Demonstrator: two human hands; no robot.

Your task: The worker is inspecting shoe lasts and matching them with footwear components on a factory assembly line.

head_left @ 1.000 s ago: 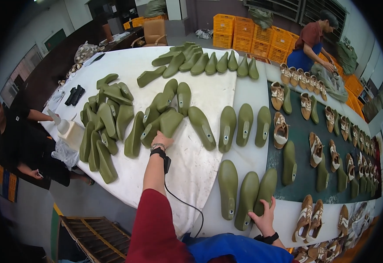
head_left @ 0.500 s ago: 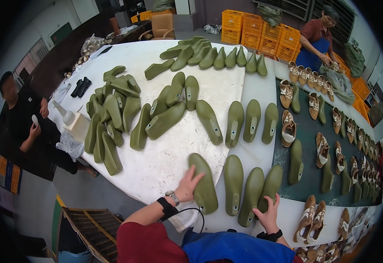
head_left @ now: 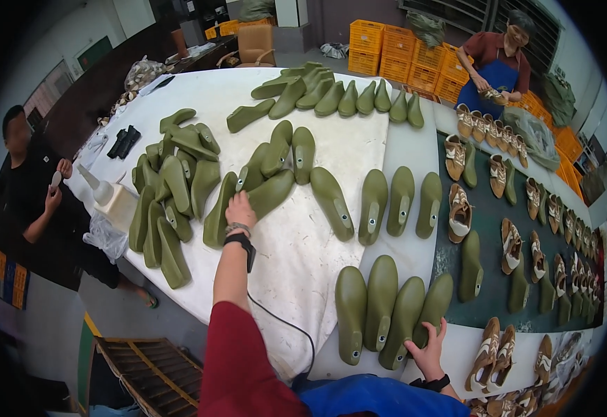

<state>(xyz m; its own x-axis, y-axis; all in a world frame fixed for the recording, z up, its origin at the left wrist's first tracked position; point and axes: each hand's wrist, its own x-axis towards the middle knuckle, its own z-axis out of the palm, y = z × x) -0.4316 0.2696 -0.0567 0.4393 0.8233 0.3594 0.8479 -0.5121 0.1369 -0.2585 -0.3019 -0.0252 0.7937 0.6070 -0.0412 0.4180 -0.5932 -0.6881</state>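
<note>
My left hand (head_left: 240, 211) reaches to the middle of the white table, its fingers closed over the near end of a green shoe last (head_left: 273, 192) that lies slanted. The covered heel end cannot be seen. Close to my body, my right hand (head_left: 428, 356) grips the heel of another green shoe last (head_left: 437, 300) between thumb and fingers. That last is rightmost in a front row, with a neighbouring last (head_left: 406, 313) touching it and a leftmost last (head_left: 351, 306) at the row's other end.
Heaped lasts (head_left: 176, 177) lie left, beside a white squeeze bottle (head_left: 114, 201). Brown-and-white shoes (head_left: 459, 208) and lasts line the dark green board (head_left: 488, 271) at right. One person (head_left: 498, 69) handles a shoe at the back right; another (head_left: 46, 187) stands left. Orange crates (head_left: 394, 59) are stacked behind.
My left hand has left the front row's leftmost last and gone forward and left to a slanted last. That front last now sits against the others. My right hand stays at the rightmost last.
</note>
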